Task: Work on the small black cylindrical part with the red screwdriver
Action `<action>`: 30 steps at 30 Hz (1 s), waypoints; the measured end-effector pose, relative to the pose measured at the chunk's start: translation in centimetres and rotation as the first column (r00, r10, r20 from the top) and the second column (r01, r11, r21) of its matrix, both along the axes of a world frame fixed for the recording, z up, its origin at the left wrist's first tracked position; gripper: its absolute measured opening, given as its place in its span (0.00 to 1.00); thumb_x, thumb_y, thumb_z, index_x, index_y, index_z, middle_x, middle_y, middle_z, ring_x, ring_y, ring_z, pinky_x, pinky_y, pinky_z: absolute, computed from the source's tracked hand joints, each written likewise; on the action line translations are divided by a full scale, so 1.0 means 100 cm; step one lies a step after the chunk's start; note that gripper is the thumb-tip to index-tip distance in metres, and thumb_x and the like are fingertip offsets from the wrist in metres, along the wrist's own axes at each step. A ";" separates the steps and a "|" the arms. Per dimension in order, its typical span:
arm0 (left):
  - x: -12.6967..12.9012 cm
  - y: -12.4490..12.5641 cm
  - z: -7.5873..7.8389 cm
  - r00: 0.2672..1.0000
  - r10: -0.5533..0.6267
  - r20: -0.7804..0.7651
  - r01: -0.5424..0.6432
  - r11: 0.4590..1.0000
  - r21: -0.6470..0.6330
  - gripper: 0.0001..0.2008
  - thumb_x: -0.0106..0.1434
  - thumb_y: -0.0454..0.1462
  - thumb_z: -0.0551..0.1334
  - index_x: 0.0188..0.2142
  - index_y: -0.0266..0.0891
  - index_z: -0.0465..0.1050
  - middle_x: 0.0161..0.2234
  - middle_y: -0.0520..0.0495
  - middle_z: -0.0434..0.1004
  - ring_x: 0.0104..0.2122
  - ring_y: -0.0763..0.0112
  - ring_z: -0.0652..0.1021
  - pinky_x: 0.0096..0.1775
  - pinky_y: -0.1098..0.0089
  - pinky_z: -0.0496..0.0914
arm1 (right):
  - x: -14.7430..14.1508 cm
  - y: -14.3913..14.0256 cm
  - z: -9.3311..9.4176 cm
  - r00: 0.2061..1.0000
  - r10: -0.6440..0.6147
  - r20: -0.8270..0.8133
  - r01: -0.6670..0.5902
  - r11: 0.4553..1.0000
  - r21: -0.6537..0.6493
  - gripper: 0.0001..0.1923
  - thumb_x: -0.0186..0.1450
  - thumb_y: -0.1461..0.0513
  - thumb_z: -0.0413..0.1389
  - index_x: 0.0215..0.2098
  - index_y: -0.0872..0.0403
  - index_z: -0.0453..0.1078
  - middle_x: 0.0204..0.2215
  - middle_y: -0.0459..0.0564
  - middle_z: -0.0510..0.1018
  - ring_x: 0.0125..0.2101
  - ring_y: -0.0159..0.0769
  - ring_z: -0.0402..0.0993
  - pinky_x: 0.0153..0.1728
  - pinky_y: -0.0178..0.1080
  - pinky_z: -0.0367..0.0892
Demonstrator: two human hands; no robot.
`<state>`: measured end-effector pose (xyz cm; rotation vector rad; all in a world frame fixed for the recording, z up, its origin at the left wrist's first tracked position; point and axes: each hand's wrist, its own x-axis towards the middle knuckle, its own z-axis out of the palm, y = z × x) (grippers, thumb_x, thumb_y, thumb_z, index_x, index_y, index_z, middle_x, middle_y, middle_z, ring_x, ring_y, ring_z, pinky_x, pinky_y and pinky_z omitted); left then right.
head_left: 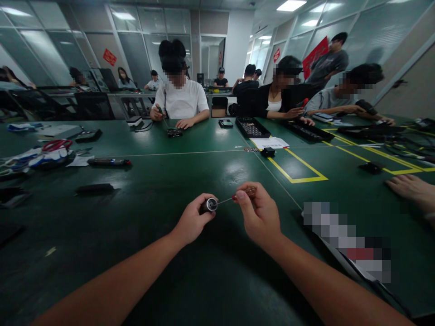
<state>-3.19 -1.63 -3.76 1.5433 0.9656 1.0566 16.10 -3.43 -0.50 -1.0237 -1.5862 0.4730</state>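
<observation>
- Up close, the left hand (pixel 193 221) pinches a small dark cylinder (pixel 210 205) with a silvery round end, fingers pressed together around its body; the part is held in the air just above the green bench (pixel 163 235), near the middle of the view.
- Opposite it, the right hand (pixel 258 216) pinches the handle of a thin tool (pixel 238 197) between thumb and fingertips; its fine metal shaft reaches left to the cylinder's silvery end, and the tip appears to touch it, though the contact is too small to be sure.
- Judging by this, the work on the cylinder is under way, not finished: tool and part are engaged, and neither has been set down.
- Farther left on the bench lie a dark pen-like tool (pixel 108 161), a flat black bar (pixel 94 188), and red-handled scissors (pixel 57 145) on a heap of cloth or bags.
- At the right edge another person's hand (pixel 411 190) rests on the bench, beside yellow tape lines (pixel 299 167).
- Across the far side, several people sit working; one in a white shirt (pixel 181 102) holds a screwdriver over a small black device (pixel 174 132).
</observation>
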 end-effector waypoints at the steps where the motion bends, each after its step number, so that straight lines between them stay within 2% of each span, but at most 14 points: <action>1: 0.000 0.000 -0.001 1.000 0.006 0.007 -0.006 1.000 0.004 0.14 0.58 0.34 0.64 0.45 0.38 0.73 0.40 0.47 0.74 0.42 0.63 0.75 0.46 0.64 0.67 | 0.000 0.000 0.000 1.000 -0.005 -0.007 0.005 1.000 0.003 0.06 0.74 0.56 0.54 0.43 0.49 0.70 0.32 0.46 0.79 0.32 0.36 0.79 0.35 0.40 0.72; 7: 0.000 0.002 -0.004 1.000 0.025 0.011 -0.025 0.999 0.026 0.13 0.57 0.36 0.67 0.43 0.38 0.74 0.39 0.47 0.75 0.41 0.63 0.75 0.46 0.63 0.67 | 0.000 0.002 0.001 0.999 0.036 0.007 -0.035 0.999 -0.015 0.06 0.73 0.56 0.55 0.44 0.49 0.70 0.32 0.46 0.80 0.32 0.36 0.80 0.35 0.40 0.73; 11: -0.001 0.003 -0.005 0.999 0.037 0.018 -0.038 0.999 0.018 0.13 0.57 0.35 0.67 0.43 0.39 0.74 0.39 0.47 0.76 0.42 0.62 0.75 0.46 0.63 0.67 | -0.001 0.001 0.003 0.999 0.023 0.024 -0.022 0.999 -0.045 0.07 0.73 0.55 0.54 0.45 0.49 0.70 0.27 0.44 0.78 0.26 0.34 0.76 0.30 0.38 0.70; 14: -0.002 0.004 -0.007 0.998 0.053 0.038 -0.054 0.998 0.016 0.14 0.57 0.35 0.67 0.43 0.38 0.75 0.39 0.47 0.76 0.42 0.62 0.76 0.47 0.64 0.67 | 0.000 0.000 0.003 0.993 0.118 0.007 -0.117 0.991 -0.064 0.08 0.74 0.56 0.52 0.47 0.49 0.68 0.25 0.42 0.75 0.24 0.33 0.73 0.28 0.37 0.68; 17: -0.003 0.005 -0.009 0.996 0.073 0.057 -0.074 0.997 0.021 0.14 0.57 0.36 0.68 0.43 0.38 0.75 0.40 0.47 0.76 0.41 0.63 0.75 0.45 0.64 0.67 | 0.002 -0.002 0.004 0.967 0.255 0.027 -0.254 0.967 -0.032 0.07 0.74 0.57 0.53 0.47 0.49 0.68 0.29 0.44 0.76 0.29 0.33 0.75 0.31 0.37 0.69; 19: -0.003 0.006 -0.009 0.994 0.084 0.072 -0.085 0.996 0.016 0.13 0.57 0.36 0.68 0.43 0.39 0.76 0.40 0.47 0.76 0.41 0.64 0.75 0.44 0.65 0.67 | 0.002 -0.003 0.005 0.961 0.273 0.038 -0.274 0.962 0.002 0.06 0.72 0.56 0.55 0.45 0.49 0.69 0.31 0.44 0.77 0.29 0.33 0.75 0.31 0.36 0.69; 24: -0.003 0.006 -0.008 0.995 0.080 0.062 -0.080 0.997 0.005 0.14 0.55 0.34 0.69 0.43 0.39 0.77 0.39 0.48 0.76 0.40 0.64 0.75 0.44 0.65 0.67 | -0.003 -0.005 0.010 0.992 0.118 0.038 -0.119 0.993 0.006 0.15 0.75 0.54 0.50 0.35 0.50 0.74 0.25 0.44 0.77 0.23 0.33 0.72 0.25 0.36 0.65; 27: -0.003 0.007 -0.009 0.993 0.088 0.073 -0.088 0.996 -0.001 0.14 0.55 0.34 0.69 0.43 0.39 0.77 0.39 0.48 0.76 0.40 0.64 0.75 0.44 0.65 0.67 | -0.004 -0.006 0.010 0.999 0.022 0.040 -0.022 1.000 -0.008 0.11 0.75 0.56 0.51 0.41 0.50 0.74 0.27 0.45 0.79 0.26 0.34 0.75 0.27 0.37 0.67; 30: -0.004 0.008 -0.012 0.992 0.098 0.075 -0.098 0.995 -0.006 0.15 0.55 0.34 0.69 0.43 0.39 0.77 0.39 0.48 0.77 0.40 0.64 0.75 0.44 0.65 0.66 | -0.003 -0.006 0.008 1.000 -0.013 0.026 0.012 0.999 0.035 0.08 0.75 0.59 0.50 0.48 0.50 0.70 0.32 0.46 0.79 0.31 0.36 0.77 0.32 0.38 0.69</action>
